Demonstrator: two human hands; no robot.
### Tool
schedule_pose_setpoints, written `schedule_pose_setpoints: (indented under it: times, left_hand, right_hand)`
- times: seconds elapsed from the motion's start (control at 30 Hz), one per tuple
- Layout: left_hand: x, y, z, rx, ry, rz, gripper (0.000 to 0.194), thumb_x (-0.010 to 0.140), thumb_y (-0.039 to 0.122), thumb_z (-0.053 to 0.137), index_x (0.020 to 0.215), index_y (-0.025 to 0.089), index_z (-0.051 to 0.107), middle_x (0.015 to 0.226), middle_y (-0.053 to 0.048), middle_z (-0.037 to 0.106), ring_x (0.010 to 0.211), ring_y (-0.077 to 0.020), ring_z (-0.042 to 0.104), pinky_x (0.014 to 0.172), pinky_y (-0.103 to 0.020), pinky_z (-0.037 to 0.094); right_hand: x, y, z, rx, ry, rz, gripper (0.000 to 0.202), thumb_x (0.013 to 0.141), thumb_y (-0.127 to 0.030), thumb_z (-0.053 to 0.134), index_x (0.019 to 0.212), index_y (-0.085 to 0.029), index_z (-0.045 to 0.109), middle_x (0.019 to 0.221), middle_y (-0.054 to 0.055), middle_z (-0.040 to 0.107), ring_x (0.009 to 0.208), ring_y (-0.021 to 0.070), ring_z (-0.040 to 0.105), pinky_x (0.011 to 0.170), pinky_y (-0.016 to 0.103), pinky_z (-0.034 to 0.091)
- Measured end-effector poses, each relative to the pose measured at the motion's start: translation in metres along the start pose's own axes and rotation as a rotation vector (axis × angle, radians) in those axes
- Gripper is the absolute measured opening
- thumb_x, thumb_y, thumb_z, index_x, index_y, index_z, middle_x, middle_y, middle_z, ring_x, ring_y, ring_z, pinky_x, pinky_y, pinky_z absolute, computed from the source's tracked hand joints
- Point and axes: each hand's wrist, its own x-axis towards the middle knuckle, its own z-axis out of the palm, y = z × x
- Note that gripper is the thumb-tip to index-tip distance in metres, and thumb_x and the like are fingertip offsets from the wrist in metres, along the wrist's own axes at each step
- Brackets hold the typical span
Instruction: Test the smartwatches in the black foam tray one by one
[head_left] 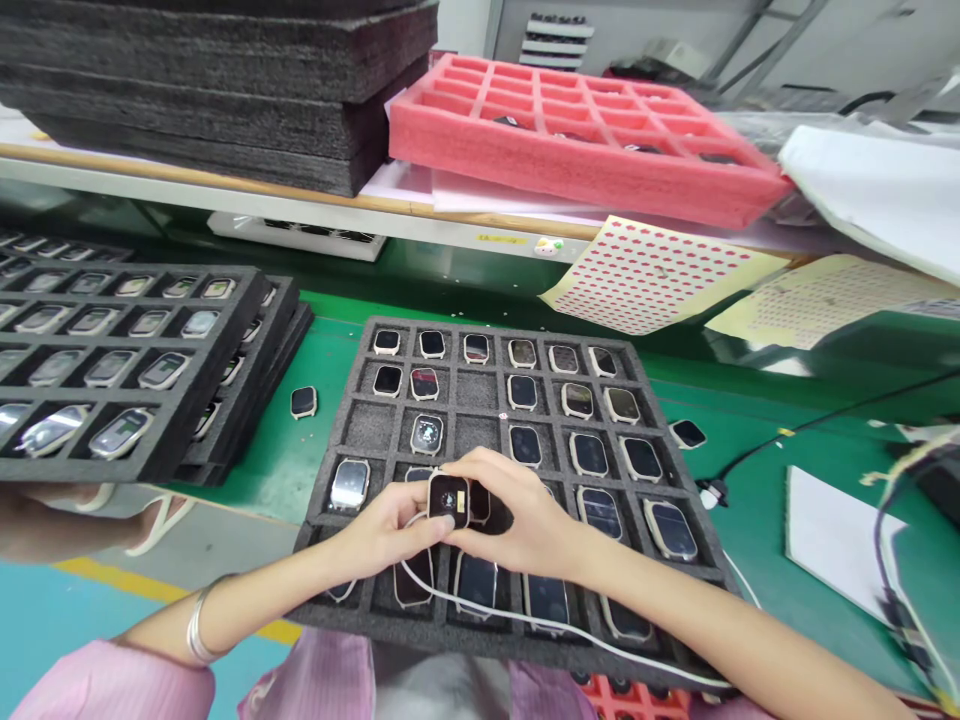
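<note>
Left hand (390,525) and right hand (525,515) above black foam tray (476,395), fingers of both pinching lit watch (448,500).

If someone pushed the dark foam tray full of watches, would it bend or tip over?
The foam tray would probably slide flat without tipping, being broad and low. Its thick grid of walls suggests it is fairly stiff, perhaps flexing a little. The watches sit in separate pockets, so they should mostly stay put, but could spill if it tilted, as no lid covers them.
</note>
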Motion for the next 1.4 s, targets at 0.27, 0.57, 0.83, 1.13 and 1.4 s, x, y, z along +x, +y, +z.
schedule_pose_setpoints:
  times: [0.27, 0.57, 0.83, 1.13, 1.4]
  left_hand:
    - [-0.006, 0.0, -0.009, -0.123, -0.207, -0.049, 0.04, 0.081, 0.05, 0.06, 0.086, 0.01, 0.062, 0.062, -0.004, 0.061, 0.041, -0.0047, 0.024, 0.04, -0.021, 0.015]
    - [-0.006, 0.009, -0.005, -0.007, -0.185, -0.013, 0.042, 0.081, 0.053, 0.058, 0.086, 0.011, 0.062, 0.07, -0.006, 0.062, 0.056, -0.0107, 0.039, 0.054, -0.023, 0.029]
    - [-0.007, 0.01, 0.001, 0.021, -0.153, 0.005, 0.033, 0.085, 0.045, 0.056, 0.087, 0.012, 0.061, 0.074, -0.007, 0.067, 0.064, -0.0139, 0.047, 0.062, -0.026, 0.034]
    - [-0.002, 0.003, 0.003, -0.029, -0.046, 0.001, 0.03, 0.086, 0.042, 0.057, 0.087, 0.012, 0.06, 0.07, -0.005, 0.066, 0.064, -0.0134, 0.053, 0.065, -0.025, 0.04]
    - [0.002, 0.003, 0.005, 0.006, 0.012, -0.034, 0.023, 0.079, 0.03, 0.068, 0.092, 0.013, 0.06, 0.071, 0.001, 0.06, 0.051, -0.0066, 0.042, 0.052, -0.019, 0.038]
  right_hand:
    - [0.007, 0.007, -0.008, 0.475, -0.065, 0.074, 0.029, 0.082, -0.031, 0.071, 0.108, -0.018, 0.068, 0.094, 0.007, 0.062, 0.085, 0.0184, 0.06, 0.078, 0.035, 0.05]
    - [0.006, 0.011, -0.009, 0.583, -0.123, 0.15, 0.033, 0.074, -0.027, 0.078, 0.106, -0.021, 0.071, 0.092, 0.006, 0.063, 0.083, 0.0175, 0.06, 0.075, 0.033, 0.051]
    - [0.009, 0.011, -0.02, 0.541, -0.215, 0.125, 0.034, 0.078, -0.021, 0.075, 0.111, -0.02, 0.068, 0.099, 0.007, 0.061, 0.09, 0.018, 0.059, 0.082, 0.035, 0.049]
    - [0.008, 0.002, -0.022, 0.213, -0.198, 0.071, 0.054, 0.074, -0.031, 0.078, 0.122, -0.018, 0.058, 0.109, 0.009, 0.057, 0.099, 0.0218, 0.056, 0.089, 0.039, 0.047]
    - [0.007, -0.018, -0.019, -0.07, -0.108, 0.191, 0.035, 0.078, -0.017, 0.068, 0.111, -0.016, 0.057, 0.101, 0.007, 0.057, 0.092, 0.0205, 0.055, 0.083, 0.036, 0.048]
